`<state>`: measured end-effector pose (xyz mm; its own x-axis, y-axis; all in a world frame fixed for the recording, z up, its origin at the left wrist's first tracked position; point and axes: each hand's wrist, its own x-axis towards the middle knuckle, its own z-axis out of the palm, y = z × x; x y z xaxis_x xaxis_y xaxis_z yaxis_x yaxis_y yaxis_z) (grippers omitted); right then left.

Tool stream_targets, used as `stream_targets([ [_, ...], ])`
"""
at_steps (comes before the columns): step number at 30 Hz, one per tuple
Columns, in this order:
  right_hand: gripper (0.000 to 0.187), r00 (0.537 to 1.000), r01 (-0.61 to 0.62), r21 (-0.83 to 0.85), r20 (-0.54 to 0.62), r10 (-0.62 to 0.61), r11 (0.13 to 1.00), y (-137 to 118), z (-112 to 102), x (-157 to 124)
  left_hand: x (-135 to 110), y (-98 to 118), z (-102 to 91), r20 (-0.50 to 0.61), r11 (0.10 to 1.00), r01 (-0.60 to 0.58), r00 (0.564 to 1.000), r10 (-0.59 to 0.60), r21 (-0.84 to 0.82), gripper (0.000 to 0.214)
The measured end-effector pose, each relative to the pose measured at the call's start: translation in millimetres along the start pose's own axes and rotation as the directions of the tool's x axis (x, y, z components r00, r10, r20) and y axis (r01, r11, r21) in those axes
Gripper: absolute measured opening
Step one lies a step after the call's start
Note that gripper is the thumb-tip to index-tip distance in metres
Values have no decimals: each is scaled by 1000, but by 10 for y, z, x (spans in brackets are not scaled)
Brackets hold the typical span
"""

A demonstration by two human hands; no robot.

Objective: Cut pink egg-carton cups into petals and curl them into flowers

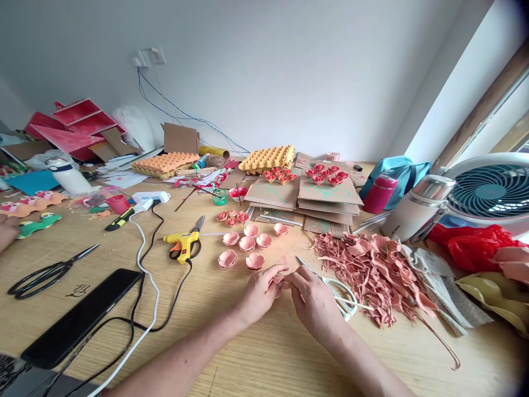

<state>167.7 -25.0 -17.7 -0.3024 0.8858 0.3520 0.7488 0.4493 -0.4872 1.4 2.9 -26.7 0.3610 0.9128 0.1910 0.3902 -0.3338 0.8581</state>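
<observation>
Both hands meet over the near middle of the table. My left hand pinches a small pink egg-carton piece, and my right hand grips its other side; the fingers hide most of it. Just beyond lie several pale pink egg-carton flower cups, with a few redder flowers behind them. White-handled scissors lie beside my right hand, partly covered by it. To their right spreads a heap of torn pink carton scraps.
Left of my hands are a yellow glue gun, cables, a black phone and black scissors. Cardboard sheets bear red flowers at the back. A flask and fan stand right. Another person's hand shows far left.
</observation>
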Motion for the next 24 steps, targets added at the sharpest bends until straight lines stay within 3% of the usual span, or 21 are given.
stream_targets([
  [11,24,990,138,-205,-9,-143,969,-24,-28,-4,31,-51,16,96,916,178,984,-153,-359,34],
  [19,20,987,140,-222,-51,-155,965,-20,-38,13,-17,4,20,-2,975,87,996,-89,-203,35],
  [24,17,973,200,-262,-62,-223,944,-5,-30,10,-19,8,20,49,940,138,990,-129,-311,33],
])
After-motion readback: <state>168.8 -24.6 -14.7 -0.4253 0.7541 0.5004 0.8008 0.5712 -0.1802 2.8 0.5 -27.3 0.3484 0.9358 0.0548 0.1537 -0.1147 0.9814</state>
